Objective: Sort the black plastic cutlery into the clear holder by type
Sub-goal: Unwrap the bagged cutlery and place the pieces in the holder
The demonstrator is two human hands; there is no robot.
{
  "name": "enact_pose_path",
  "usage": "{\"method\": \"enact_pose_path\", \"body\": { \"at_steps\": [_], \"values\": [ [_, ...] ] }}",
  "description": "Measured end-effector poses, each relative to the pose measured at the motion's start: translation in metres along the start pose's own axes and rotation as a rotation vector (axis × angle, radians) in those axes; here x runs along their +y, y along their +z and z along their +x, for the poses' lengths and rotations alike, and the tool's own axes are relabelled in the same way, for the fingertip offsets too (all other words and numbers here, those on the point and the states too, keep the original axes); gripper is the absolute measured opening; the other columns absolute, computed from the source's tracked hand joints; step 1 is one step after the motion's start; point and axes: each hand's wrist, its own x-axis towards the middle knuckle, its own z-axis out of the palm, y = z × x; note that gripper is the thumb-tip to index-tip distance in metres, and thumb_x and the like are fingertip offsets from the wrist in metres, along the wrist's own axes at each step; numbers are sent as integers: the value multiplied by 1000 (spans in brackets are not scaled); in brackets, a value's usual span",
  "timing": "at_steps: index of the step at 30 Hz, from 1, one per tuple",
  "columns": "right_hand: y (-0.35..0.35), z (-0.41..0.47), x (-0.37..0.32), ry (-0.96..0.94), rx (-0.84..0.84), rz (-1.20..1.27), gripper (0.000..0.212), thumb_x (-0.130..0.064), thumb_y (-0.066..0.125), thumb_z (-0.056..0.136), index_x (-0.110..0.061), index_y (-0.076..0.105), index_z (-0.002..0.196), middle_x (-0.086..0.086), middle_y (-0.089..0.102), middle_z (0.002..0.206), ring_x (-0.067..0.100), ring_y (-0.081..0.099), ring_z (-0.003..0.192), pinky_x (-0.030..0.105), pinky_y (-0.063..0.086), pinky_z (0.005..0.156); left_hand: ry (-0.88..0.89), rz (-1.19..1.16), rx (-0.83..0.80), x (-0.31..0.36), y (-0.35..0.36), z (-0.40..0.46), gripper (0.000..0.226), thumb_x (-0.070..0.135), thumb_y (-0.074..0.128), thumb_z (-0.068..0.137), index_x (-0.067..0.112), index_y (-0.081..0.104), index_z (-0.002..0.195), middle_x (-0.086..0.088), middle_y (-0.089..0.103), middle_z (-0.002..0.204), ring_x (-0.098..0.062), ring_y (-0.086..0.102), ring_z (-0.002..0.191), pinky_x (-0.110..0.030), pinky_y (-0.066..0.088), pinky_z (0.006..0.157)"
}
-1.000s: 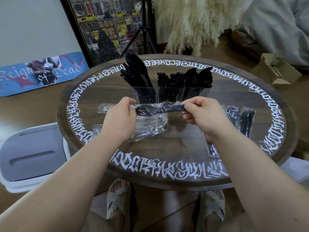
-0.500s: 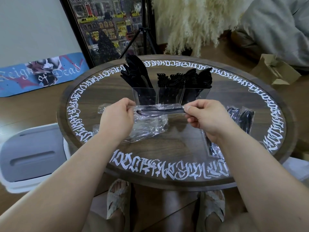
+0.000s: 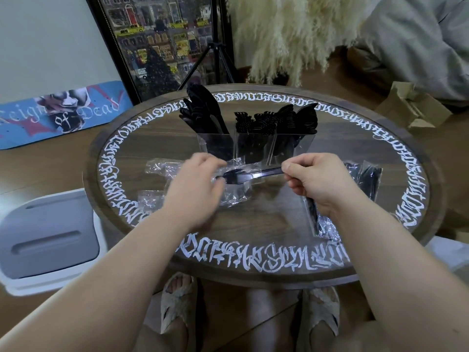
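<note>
While the left hand (image 3: 195, 184) is hovering loose-fingered, blurred, the right hand (image 3: 317, 181) is pinching a black spoon (image 3: 243, 177) before the clear holder (image 3: 253, 148).

Round wooden table (image 3: 266, 217) (white lettering), framed picture (image 3: 162, 41), wood floor (image 3: 38, 168).

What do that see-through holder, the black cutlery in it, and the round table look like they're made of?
The holder looks like clear rigid plastic, perhaps acrylic: flat transparent walls with glossy glare. The cutlery looks like moulded black plastic, smooth and slightly shiny. The table seems dark wood or wood-look laminate, with visible grain, a glossy reflective top and white painted lettering round the rim.
</note>
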Motion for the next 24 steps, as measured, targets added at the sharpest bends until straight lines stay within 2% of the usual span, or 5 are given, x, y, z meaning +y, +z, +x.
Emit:
{"method": "enact_pose_path", "body": {
  "at_steps": [5,13,17,22,24],
  "values": [
    [0,-1,3,-36,57,-83,21,-4,63,86,-14,67,67,3,61,59,8,52,47,23,44,51,24,50,-398,11,21,-7,60,41,48,96,24,25,149,-2,38,147,-20,44,127,-32,38,103],
    [-33,-5,-6,-141,369,116,23,-13,64,83,-18,66,61,-9,54,47,9,45,47,27,39,53,51,145,-430,6,27,0,57,43,46,96,27,30,148,0,35,151,-21,30,138,-36,27,113],
    [-38,-11,-6,-146,343,228,20,-10,63,85,-17,65,67,-6,55,51,6,45,46,23,39,52,22,187,-382,14,29,4,51,45,43,97,24,41,142,-2,39,148,-24,33,134,-36,28,110],
    [-33,-11,1,-83,178,172,18,-8,59,90,-13,64,73,-2,59,56,7,50,47,23,45,54,-57,-89,-79,40,24,10,39,41,35,99,11,57,89,-5,60,88,-25,55,88,-36,41,73],
    [-33,-10,4,-55,120,139,17,-7,58,91,-11,64,75,2,60,61,7,52,48,19,45,51,-166,-275,-46,45,24,13,38,42,33,100,11,53,90,-4,61,79,-22,59,78,-36,44,68]
  ]
}}
